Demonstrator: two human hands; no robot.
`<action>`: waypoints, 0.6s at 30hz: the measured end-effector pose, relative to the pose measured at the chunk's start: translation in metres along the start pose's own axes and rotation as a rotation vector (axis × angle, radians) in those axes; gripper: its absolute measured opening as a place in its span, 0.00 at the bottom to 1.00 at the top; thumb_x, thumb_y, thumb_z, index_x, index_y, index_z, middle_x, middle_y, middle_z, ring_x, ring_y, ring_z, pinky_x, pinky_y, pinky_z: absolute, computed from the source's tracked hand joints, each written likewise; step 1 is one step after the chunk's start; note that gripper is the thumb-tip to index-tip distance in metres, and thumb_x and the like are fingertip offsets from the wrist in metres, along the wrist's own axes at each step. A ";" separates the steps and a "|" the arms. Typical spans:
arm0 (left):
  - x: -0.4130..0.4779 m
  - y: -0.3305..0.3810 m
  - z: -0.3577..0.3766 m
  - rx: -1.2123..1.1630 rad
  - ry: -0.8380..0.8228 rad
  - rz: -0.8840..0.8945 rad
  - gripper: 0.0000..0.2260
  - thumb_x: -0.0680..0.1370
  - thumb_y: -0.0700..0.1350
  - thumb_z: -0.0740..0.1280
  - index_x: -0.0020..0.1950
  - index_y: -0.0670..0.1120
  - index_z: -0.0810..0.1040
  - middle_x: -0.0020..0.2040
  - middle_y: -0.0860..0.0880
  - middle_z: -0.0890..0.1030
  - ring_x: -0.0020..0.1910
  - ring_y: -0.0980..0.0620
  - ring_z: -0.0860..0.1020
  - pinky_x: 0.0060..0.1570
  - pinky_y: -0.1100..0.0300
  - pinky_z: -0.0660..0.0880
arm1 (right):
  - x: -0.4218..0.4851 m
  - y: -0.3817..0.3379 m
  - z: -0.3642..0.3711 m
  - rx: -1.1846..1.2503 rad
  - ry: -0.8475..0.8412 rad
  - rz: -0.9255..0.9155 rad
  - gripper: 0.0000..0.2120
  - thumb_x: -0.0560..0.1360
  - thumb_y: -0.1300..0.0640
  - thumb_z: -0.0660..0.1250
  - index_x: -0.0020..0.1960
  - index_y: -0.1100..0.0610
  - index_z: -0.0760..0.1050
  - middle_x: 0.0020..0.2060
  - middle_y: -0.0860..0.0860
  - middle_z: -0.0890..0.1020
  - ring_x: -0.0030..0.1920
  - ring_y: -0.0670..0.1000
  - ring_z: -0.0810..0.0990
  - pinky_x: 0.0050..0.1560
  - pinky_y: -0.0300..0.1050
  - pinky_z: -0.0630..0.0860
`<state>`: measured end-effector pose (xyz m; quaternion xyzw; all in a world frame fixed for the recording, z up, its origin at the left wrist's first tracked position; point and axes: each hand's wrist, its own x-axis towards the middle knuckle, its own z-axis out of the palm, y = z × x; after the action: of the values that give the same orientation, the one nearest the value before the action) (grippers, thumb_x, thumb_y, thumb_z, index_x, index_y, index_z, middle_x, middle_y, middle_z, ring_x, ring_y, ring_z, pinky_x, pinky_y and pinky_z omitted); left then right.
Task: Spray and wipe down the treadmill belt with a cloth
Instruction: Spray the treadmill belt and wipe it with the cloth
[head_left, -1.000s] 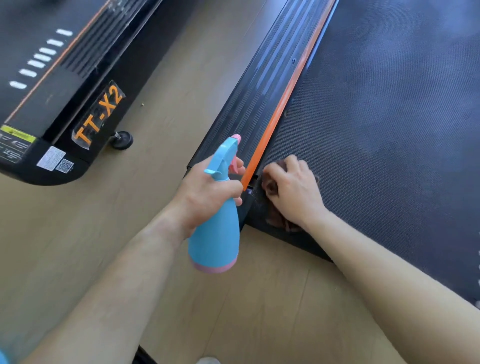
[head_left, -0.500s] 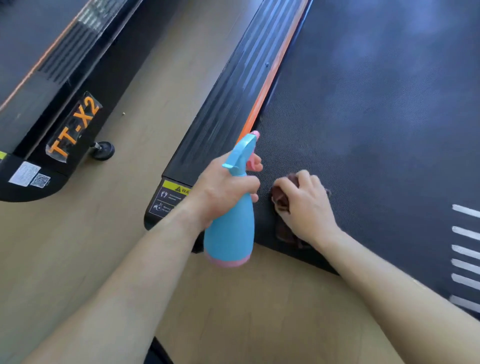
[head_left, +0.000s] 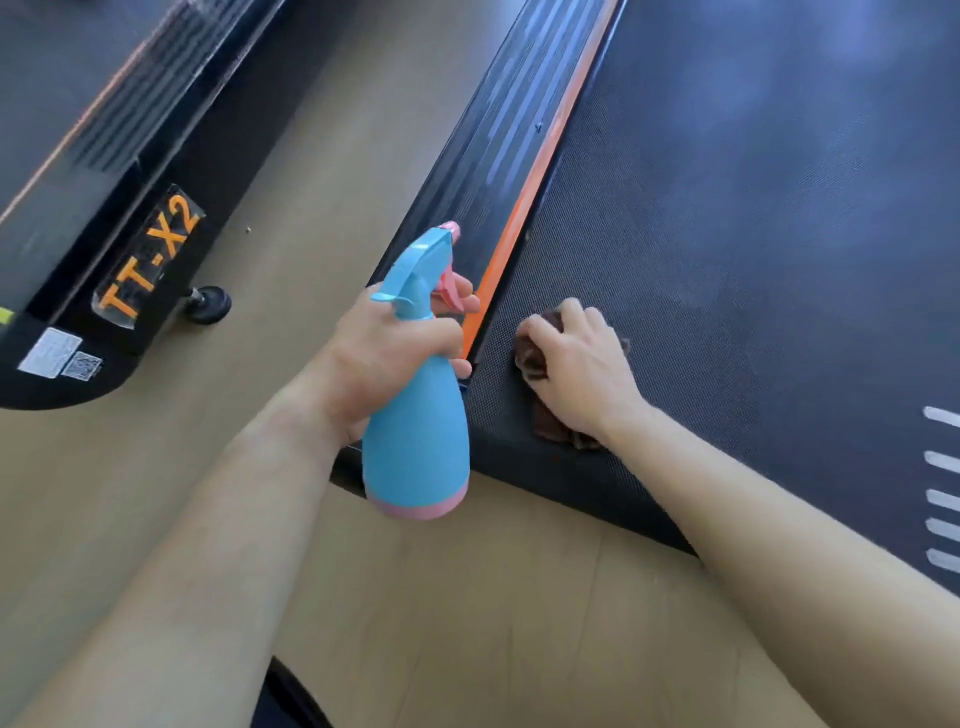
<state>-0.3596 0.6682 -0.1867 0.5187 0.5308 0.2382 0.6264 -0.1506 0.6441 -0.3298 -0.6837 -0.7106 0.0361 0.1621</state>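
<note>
My left hand (head_left: 384, 353) grips the neck of a blue spray bottle (head_left: 418, 441) with a pink base, a finger on its pink trigger, nozzle aimed away over the side rail. A bunched brown cloth (head_left: 545, 415) lies under my right hand (head_left: 576, 369), which grips and presses it onto the black treadmill belt (head_left: 753, 218) near the belt's rear left corner. Most of the cloth is hidden beneath the hand. The bottle hangs over the treadmill's rear edge, just left of the cloth.
A ribbed black side rail (head_left: 498, 145) with an orange strip (head_left: 524, 208) borders the belt's left. A second treadmill marked TT-X2 (head_left: 145, 260) with a small black foot (head_left: 210, 304) stands left, across a strip of wooden floor (head_left: 322, 156). White stripes (head_left: 943, 488) mark the belt at right.
My right hand and the cloth have slid a little to the right along the belt's rear edge, away from the orange strip. My left hand keeps the bottle beside it.
</note>
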 end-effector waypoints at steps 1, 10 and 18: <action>-0.001 0.000 -0.006 0.003 0.005 -0.010 0.20 0.65 0.39 0.67 0.57 0.46 0.81 0.61 0.49 0.85 0.38 0.46 0.85 0.36 0.58 0.82 | -0.020 -0.006 -0.001 0.028 -0.044 -0.114 0.19 0.72 0.49 0.68 0.62 0.51 0.75 0.53 0.58 0.72 0.49 0.61 0.71 0.50 0.57 0.74; -0.015 -0.015 -0.032 0.102 0.019 -0.044 0.24 0.65 0.40 0.66 0.62 0.48 0.79 0.62 0.48 0.83 0.37 0.47 0.85 0.35 0.61 0.80 | 0.033 -0.025 0.015 -0.010 -0.026 0.087 0.16 0.74 0.51 0.69 0.59 0.56 0.75 0.52 0.61 0.73 0.49 0.64 0.73 0.48 0.57 0.74; -0.020 -0.020 -0.049 0.083 0.062 -0.046 0.21 0.64 0.40 0.66 0.58 0.42 0.79 0.62 0.44 0.83 0.38 0.47 0.83 0.36 0.62 0.79 | -0.043 -0.034 0.004 0.014 -0.154 -0.334 0.24 0.67 0.57 0.74 0.62 0.52 0.74 0.52 0.56 0.73 0.46 0.59 0.70 0.47 0.56 0.75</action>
<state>-0.4161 0.6641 -0.1914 0.5242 0.5713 0.2173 0.5929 -0.1840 0.6006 -0.3316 -0.5503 -0.8242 0.0661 0.1158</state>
